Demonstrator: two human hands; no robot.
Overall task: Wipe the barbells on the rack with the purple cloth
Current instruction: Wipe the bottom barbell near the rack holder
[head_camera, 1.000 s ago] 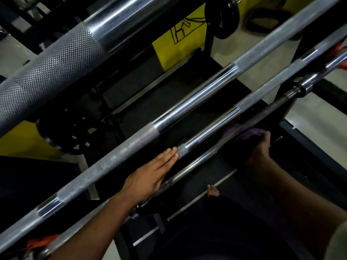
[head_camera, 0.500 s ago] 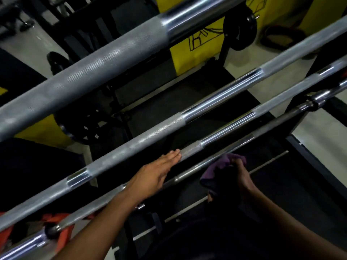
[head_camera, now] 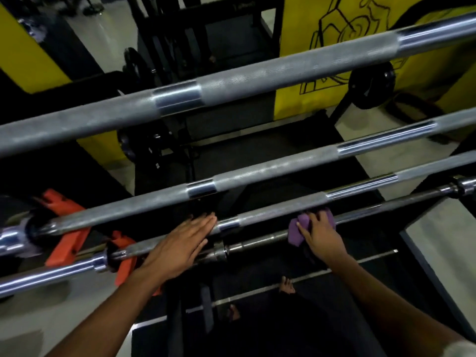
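Several steel barbells lie across the rack, running from lower left to upper right: a thick top bar (head_camera: 231,83), a second bar (head_camera: 270,167), a third bar (head_camera: 280,206) and a dark lowest bar (head_camera: 257,243). My left hand (head_camera: 180,246) lies flat with straight fingers, its fingertips on the third bar and its palm over the lowest one. My right hand (head_camera: 322,235) grips the purple cloth (head_camera: 296,230) and presses it onto the lowest bar, just below the third bar.
Orange rack brackets (head_camera: 67,228) hold the bar ends at the left. A black weight plate (head_camera: 371,86) hangs before the yellow wall (head_camera: 293,42) at the upper right. My bare feet (head_camera: 287,284) stand on the black floor mat under the bars.
My right hand has slid the cloth leftward along the lowest bar, closer to my left hand. My left hand has stayed on the bars. The view has swung left, showing the orange brackets.
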